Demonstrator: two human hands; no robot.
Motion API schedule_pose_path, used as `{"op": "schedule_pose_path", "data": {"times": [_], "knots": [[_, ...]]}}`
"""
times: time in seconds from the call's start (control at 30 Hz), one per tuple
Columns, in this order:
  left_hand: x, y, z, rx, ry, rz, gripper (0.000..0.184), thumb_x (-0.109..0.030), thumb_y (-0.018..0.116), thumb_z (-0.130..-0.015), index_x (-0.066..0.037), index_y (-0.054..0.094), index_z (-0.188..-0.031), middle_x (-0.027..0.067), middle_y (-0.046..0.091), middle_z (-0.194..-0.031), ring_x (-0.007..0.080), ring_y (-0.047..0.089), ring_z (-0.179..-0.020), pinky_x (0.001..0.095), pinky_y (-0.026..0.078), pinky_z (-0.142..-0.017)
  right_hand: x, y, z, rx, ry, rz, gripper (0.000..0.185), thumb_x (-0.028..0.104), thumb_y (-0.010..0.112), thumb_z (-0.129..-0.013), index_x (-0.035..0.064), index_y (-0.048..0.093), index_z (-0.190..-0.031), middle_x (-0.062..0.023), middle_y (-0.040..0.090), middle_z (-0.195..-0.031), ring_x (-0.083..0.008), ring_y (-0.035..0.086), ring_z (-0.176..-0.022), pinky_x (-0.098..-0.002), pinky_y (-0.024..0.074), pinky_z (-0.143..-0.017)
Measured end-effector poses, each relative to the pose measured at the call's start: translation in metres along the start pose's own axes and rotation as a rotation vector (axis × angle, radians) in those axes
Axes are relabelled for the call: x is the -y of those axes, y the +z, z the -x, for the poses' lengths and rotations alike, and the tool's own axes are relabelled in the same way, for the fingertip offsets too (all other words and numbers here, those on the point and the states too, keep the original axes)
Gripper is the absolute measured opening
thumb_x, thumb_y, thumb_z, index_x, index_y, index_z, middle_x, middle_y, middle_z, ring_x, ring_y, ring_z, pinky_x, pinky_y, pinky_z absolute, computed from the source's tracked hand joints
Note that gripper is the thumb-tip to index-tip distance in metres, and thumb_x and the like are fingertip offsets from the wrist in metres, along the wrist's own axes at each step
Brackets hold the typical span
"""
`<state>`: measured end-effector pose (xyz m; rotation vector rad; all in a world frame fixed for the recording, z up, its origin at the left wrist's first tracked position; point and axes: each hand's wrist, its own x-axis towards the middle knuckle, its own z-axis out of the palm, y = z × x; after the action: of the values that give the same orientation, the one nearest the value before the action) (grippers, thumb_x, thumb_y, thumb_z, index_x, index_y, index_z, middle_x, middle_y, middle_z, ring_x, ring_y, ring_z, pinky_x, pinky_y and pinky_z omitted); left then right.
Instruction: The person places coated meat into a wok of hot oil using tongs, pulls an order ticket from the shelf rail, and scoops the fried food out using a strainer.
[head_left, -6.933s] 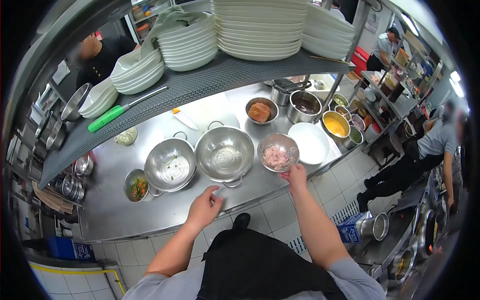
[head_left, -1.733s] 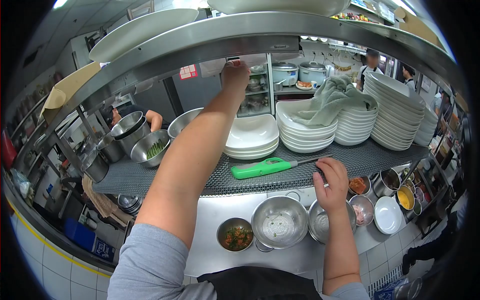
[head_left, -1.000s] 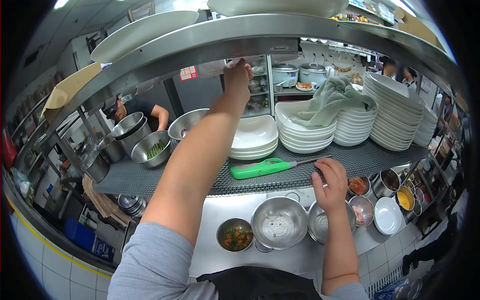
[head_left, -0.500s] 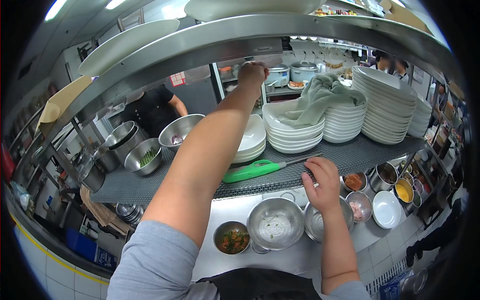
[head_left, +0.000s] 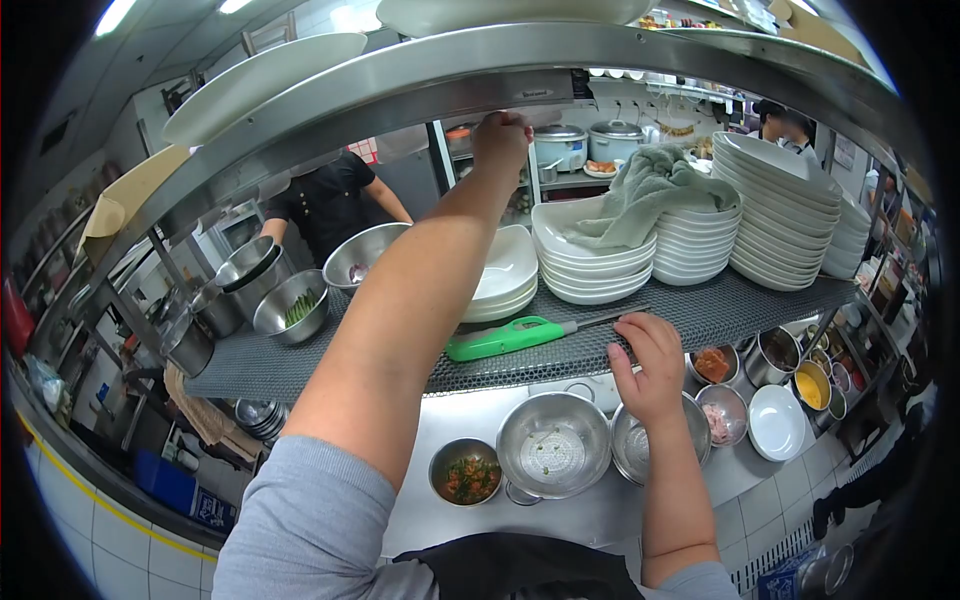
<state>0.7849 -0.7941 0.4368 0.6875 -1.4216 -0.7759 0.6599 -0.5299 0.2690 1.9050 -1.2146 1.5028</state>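
Left hand (head_left: pixel 503 140) has been raised from the surface (head_left: pixel 420 425) toward the upper shelf (head_left: pixel 410 84), grip unreadable; right hand (head_left: pixel 655 365) is rested, grip apart, beside lighter (head_left: pixel 508 339); steady reach judged needed.

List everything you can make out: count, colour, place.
Long plastic lighter: one, green, on dark mesh shelf
Stacked ceramic dishes: several stacks, white, on shelf
Crumpled cloth: one, pale green, over stacks
Perforated round metal colanders: two, silver, on metal counter
Metal bowl of orange-green food: one, silver, left of colanders
Metal bowl of pink food: one, silver, right of colanders
Round shallow dish: one, white, beside pink food
Lidded cookers: two, pale blue, background
Coworkers: several, one in black, behind shelf and at right
Other cookware: several, mostly silver, both ends
Left hand: one, bare, raised near upper rail
Right hand: one, bare, at shelf edge beside lighter's tip
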Motion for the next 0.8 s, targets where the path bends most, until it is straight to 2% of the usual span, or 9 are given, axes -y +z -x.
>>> {"op": "schedule_pose_path", "data": {"times": [0.13, 0.27, 0.33, 0.43, 0.5, 0.57, 0.63, 0.73, 0.8], "knots": [[0.010, -0.002, -0.014, 0.155, -0.117, 0.346, 0.005, -0.009, 0.052, -0.084, -0.005, 0.056, -0.082, 0.0027, 0.057, -0.070, 0.0098, 0.053, -0.060, 0.0214, 0.043, -0.053, 0.000, 0.002, 0.002, -0.009, 0.015, 0.007, 0.022, 0.013, 0.067, -0.072, 0.0012, 0.062, -0.090, -0.0120, 0.061, -0.095, -0.0297, 0.057, -0.087, -0.0384, 0.0427, -0.079], [-0.019, -0.019, 0.031, 0.287, -0.383, 0.205, 0.021, -0.026, 0.064, -0.086, -0.006, 0.057, -0.087, 0.0044, 0.057, -0.074, 0.0109, 0.056, -0.067, 0.0221, 0.049, -0.061, 0.004, 0.001, 0.003, 0.013, 0.063, -0.009, 0.020, 0.009, 0.065, -0.073, 0.0010, 0.062, -0.091, -0.0124, 0.061, -0.098, -0.0300, 0.057, -0.091, -0.0391, 0.0427, -0.083], [-0.043, -0.037, 0.070, 0.356, -0.335, 0.041, 0.024, -0.027, 0.063, -0.086, -0.005, 0.057, -0.095, 0.0041, 0.059, -0.078, 0.0116, 0.057, -0.072, 0.0226, 0.048, -0.066, 0.002, 0.001, 0.003, 0.041, 0.068, -0.054, 0.020, 0.008, 0.064, -0.074, 0.0003, 0.062, -0.092, -0.0127, 0.061, -0.099, -0.0291, 0.057, -0.092, -0.0382, 0.0424, -0.085], [-0.091, -0.104, 0.171, 0.583, -0.077, 0.142, 0.041, -0.025, 0.061, -0.086, -0.002, 0.051, -0.119, 0.0054, 0.060, -0.082, 0.0119, 0.056, -0.074, 0.0255, 0.046, -0.067, 0.003, -0.004, 0.003, 0.065, 0.128, -0.154, 0.019, 0.005, 0.060, -0.076, -0.0016, 0.061, -0.094, -0.0137, 0.061, -0.100, -0.0274, 0.057, -0.095, -0.0364, 0.0416, -0.087], [-0.117, -0.162, 0.228, 0.800, -0.161, -0.097, 0.032, -0.024, 0.063, -0.085, -0.002, 0.058, -0.108, 0.0065, 0.062, -0.089, 0.0103, 0.056, -0.077, 0.0262, 0.046, -0.069, 0.008, -0.007, -0.001, 0.078, 0.160, -0.233, 0.019, 0.004, 0.058, -0.078, -0.0029, 0.061, -0.095, -0.0144, 0.061, -0.101, -0.0266, 0.057, -0.096, -0.0356, 0.0411, -0.088], [-0.130, -0.224, 0.280, 1.014, 0.091, -0.177, 0.031, -0.020, 0.063, -0.086, -0.001, 0.059, -0.111, 0.0054, 0.064, -0.091, 0.0116, 0.058, -0.079, 0.0270, 0.047, -0.073, 0.019, -0.007, -0.002, -0.040, 0.146, -0.280, 0.022, 0.011, 0.054, -0.082, -0.0055, 0.060, -0.096, -0.0160, 0.060, -0.101, -0.0274, 0.056, -0.096, -0.0357, 0.0408, -0.089], [-0.119, -0.282, 0.329, 1.088, -0.268, -0.106, 0.033, -0.019, 0.062, -0.087, -0.002, 0.057, -0.115, 0.0049, 0.064, -0.091, 0.0117, 0.058, -0.083, 0.0265, 0.047, -0.075, 0.048, 0.000, -0.006, -0.050, 0.098, -0.408, 0.026, 0.016, 0.052, -0.084, -0.0063, 0.060, -0.095, -0.0168, 0.060, -0.099, -0.0278, 0.056, -0.093, -0.0358, 0.0417, -0.087], [-0.110, -0.352, 0.410, 0.667, -0.600, -0.176, 0.033, -0.019, 0.061, -0.087, -0.001, 0.057, -0.114, 0.0044, 0.063, -0.088, 0.0107, 0.058, -0.080, 0.0259, 0.047, -0.073, 0.100, 0.026, -0.001, 0.053, 0.023, -0.734, 0.035, 0.025, 0.049, -0.086, -0.0071, 0.060, -0.094, -0.0179, 0.060, -0.093, -0.0276, 0.056, -0.087, -0.0353, 0.0431, -0.081], [-0.097, -0.398, 0.473, 0.128, -0.715, -0.375, 0.031, -0.020, 0.061, -0.087, -0.001, 0.058, -0.112, 0.0035, 0.061, -0.083, 0.0101, 0.057, -0.076, 0.0252, 0.047, -0.069, 0.149, 0.052, -0.002, 0.238, -0.035, -0.954, 0.039, 0.030, 0.048, -0.087, -0.0069, 0.059, -0.093, -0.0177, 0.060, -0.085, -0.0255, 0.056, -0.077, -0.0336, 0.0437, -0.072]]}}
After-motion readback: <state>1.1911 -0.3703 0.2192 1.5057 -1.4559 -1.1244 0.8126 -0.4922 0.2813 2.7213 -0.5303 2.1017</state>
